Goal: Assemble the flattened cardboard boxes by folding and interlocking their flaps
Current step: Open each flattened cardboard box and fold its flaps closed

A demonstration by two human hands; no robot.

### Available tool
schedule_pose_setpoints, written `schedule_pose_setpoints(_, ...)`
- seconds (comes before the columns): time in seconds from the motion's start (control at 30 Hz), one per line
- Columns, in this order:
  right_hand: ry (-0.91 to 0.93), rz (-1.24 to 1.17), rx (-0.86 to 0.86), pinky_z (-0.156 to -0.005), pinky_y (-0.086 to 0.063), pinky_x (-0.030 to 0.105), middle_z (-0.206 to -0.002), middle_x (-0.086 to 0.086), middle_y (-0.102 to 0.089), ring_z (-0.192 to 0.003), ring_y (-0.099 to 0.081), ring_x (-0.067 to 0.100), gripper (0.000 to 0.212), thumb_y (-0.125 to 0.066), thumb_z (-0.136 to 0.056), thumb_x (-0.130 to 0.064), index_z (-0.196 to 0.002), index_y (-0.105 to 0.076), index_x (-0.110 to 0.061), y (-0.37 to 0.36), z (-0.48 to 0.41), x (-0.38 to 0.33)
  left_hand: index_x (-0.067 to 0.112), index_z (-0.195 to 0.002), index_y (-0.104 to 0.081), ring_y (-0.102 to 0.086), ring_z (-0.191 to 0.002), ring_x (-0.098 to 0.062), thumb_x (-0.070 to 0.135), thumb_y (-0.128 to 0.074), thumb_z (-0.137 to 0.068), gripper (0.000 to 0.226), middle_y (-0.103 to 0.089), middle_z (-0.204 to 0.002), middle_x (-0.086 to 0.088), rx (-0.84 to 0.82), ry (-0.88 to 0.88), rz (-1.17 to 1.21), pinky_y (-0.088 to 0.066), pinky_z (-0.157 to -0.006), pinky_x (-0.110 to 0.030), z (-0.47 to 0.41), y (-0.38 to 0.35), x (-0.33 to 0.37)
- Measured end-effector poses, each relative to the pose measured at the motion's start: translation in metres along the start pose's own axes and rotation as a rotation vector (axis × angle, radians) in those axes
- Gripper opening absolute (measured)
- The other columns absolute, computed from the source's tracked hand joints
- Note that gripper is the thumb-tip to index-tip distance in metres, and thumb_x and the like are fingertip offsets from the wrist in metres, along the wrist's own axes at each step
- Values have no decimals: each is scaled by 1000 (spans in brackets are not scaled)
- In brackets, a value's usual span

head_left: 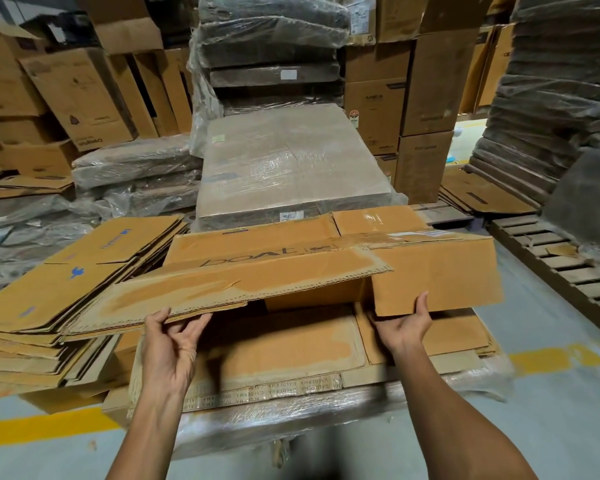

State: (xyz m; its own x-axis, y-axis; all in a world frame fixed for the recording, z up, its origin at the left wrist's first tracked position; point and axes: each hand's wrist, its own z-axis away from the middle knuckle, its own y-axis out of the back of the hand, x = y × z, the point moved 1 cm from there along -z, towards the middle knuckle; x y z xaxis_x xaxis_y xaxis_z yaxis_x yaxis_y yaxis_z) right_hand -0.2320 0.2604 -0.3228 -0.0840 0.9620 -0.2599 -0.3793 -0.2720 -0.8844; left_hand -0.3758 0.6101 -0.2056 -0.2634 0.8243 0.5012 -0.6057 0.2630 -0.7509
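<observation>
Plainly, a partly opened cardboard box (257,252) is held up in front of the person, above a stack of flattened boxes (284,344) that is wrapped in plastic film at its base. Both forearms are extended forward and slightly inward from the bottom of the view. The left hand (172,344) is raised with its wrist bent back; the near edge of the long flap (222,292) is pinched between the thumb on top and the curled fingers beneath, and the flap is lifted nearly level. The right hand (404,327) is turned palm up under the lower edge of the side flap (437,275); its thumb is laid against the flap's outer face, while the fingers are hidden behind the cardboard, so the flap is gripped at its bottom edge. A dark gap is seen between the two flaps. A second pile of flat cartons (66,289) is set just beside the box on the left, and a film-wrapped bundle (291,168) is stacked behind it. A wooden pallet (568,271) is seen on the floor to the right.
</observation>
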Motion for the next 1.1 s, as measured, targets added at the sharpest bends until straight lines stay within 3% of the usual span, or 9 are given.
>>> schedule_pose_setpoints(0.17, 70, -6, 105, -114, -37, 60, -127, 12, -71, -124, -59, 38, 69, -77, -71, -60, -128, -66, -23, -11, -11, 8, 8, -151, -36, -74, -68, -41, 20, -58, -99, 58, -51, -112, -28, 36, -39, 28, -35, -110, -11, -16, -6, 4)
schedule_pose_setpoints(0.33, 49, 19, 195, -106, -43, 58, -140, 14, -59, -125, -53, 41, 83, -82, -71, -55, -141, -54, -21, -18, -18, 11, 8, -150, -37, -72, -84, -49, 20, -61, -97, 60, -41, -138, -40, 39, -58, -2, -39, -107, -11, -23, -8, 8)
schedule_pose_setpoints(0.4, 70, 57, 294, -114, -35, 60, -149, 13, -50, -139, -41, 39, 85, -80, -78, -49, -149, -46, -16, -18, -16, 12, 8, -148, -38, -61, -114, -52, 19, -60, -97, 56, -34, -150, -38, 22, -54, -46, -50, -104, -25, -21, -6, 4)
schedule_pose_setpoints(0.5, 155, 200, 458, -105, -44, 49, -121, 5, -62, -115, -55, 25, 68, -83, -80, -44, -137, -60, -14, -9, -9, 10, 6, -122, -49, -40, -141, -49, 17, -53, -101, 24, -37, -149, -31, 10, -60, -141, -58, -92, -46, -19, -3, -10)
schedule_pose_setpoints(0.57, 221, 277, 538, -74, -45, 36, -96, -3, -65, -78, -48, 15, 42, -84, -82, -39, -112, -68, -14, -1, 0, 8, 9, -105, -50, -41, -140, -48, 15, -49, -103, 6, -44, -143, -25, 34, -56, -170, -53, -97, -55, -17, -2, -18)
schedule_pose_setpoints(0.67, 303, 362, 599, -53, -35, 33, -85, 1, -64, -63, -42, 15, 30, -79, -90, -28, -85, -52, -16, 8, 17, 4, 6, -123, -51, -44, -138, -46, 16, -45, -105, 21, -20, -163, -28, 96, -90, -293, -48, -105, -55, -21, 13, -27)
schedule_pose_setpoints(0.73, 365, 406, 603, -52, -34, 33, -79, 1, -57, -60, -39, 16, 31, -74, -94, -22, -83, -47, -15, 11, 29, 3, 6, -139, -47, -48, -133, -44, 17, -44, -106, 35, -16, -164, -29, 115, -84, -332, -50, -101, -53, -24, 24, -30)
schedule_pose_setpoints(0.9, 465, 581, 610, -59, -49, 34, -84, 6, -53, -70, -46, 23, 16, -63, -102, -23, -104, -49, -14, 27, 53, 7, 7, -126, -47, -46, -136, -47, 13, -44, -107, 20, -41, -139, -21, 135, 21, -358, -50, -102, -52, -26, 59, -39)
schedule_pose_setpoints(1.1, 280, 657, 511, -64, -65, 39, -97, 17, -58, -78, -62, 29, 16, -52, -107, -14, -122, -50, -14, 50, 59, 5, 0, -123, -53, -49, -134, -46, 2, -52, -103, 20, -35, -158, -22, 114, 139, -394, -64, -79, -46, -37, 96, -47)
